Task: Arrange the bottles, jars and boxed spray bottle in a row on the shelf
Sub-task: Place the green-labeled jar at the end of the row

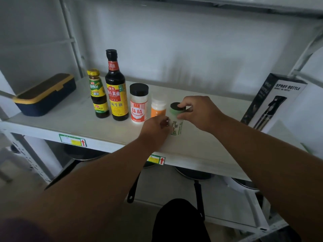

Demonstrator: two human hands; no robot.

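A person reaches both bare arms onto a white metal shelf (108, 135), seen from a head-worn camera looking down. Along the shelf, from its left end toward the middle, stand a small dark sauce bottle with a yellow cap (98, 94), a tall dark soy sauce bottle with a red and yellow label (116, 88), a white jar with a black lid and red label (139, 103), and a pale jar with an orange label (158, 107). These four stand upright, close beside one another.

Both hands are on the fifth item, a white jar with a black lid and green label (176, 119), standing just right of the orange-labelled jar and nearer the front edge. The right hand (197, 111) grips it by the lid and upper side; the left hand (155, 130) pinches its lower side.

The step in hand appears to be settling this jar into the row. It likely needs a nudge back toward the rear to line up. The black-and-white boxed spray bottle (274, 102) leans at the shelf's right end, well apart, and looks to be next.

A navy lidded box with yellow trim (44, 94) sits at the left end.
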